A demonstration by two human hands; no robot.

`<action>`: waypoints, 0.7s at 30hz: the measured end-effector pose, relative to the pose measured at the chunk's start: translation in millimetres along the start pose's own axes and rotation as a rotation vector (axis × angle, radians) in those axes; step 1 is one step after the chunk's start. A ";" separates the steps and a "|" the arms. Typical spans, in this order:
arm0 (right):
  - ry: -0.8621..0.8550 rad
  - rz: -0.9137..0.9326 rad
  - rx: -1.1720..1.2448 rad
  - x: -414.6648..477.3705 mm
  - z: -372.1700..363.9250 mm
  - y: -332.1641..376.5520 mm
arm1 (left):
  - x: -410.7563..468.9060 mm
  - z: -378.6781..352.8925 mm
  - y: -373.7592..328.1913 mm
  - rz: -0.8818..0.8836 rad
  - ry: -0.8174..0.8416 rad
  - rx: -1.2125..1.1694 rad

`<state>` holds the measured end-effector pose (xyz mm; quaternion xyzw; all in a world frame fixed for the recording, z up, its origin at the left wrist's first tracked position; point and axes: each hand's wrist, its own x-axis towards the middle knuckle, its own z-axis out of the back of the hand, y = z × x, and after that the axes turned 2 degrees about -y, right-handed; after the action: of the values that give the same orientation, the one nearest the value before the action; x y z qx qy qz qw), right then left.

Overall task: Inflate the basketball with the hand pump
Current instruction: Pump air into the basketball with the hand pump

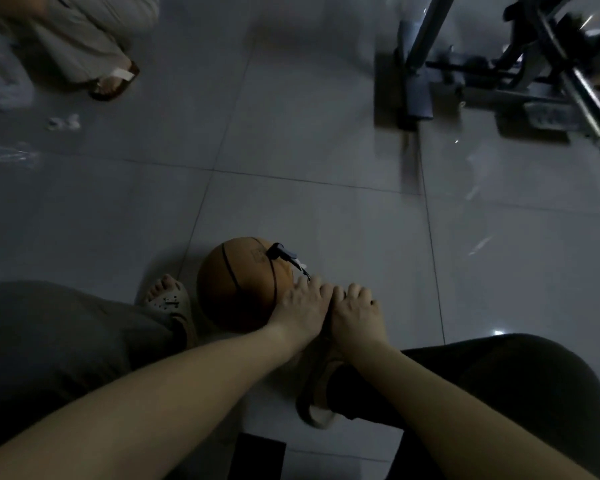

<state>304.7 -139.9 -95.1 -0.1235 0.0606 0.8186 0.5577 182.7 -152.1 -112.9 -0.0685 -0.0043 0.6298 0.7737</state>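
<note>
The ball [238, 282] sits on the tiled floor [291, 133] between the person's sandalled feet, with a black pump nozzle [280, 253] stuck into its top. The left hand [300, 308] lies against the ball's right side and the right hand [355, 311] touches it, both with fingers curled downward. What they grasp is hidden, so I cannot tell whether they are clenched on the pump.
</note>
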 end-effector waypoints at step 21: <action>-0.327 0.041 0.065 -17.3 27.0 -10.7 | -8.9 35.4 3.8 -0.047 -0.238 -0.174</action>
<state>317.0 -145.0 -64.0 0.0308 -0.0023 0.8365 0.5472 173.9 -156.5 -77.6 -0.0601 -0.1524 0.6124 0.7734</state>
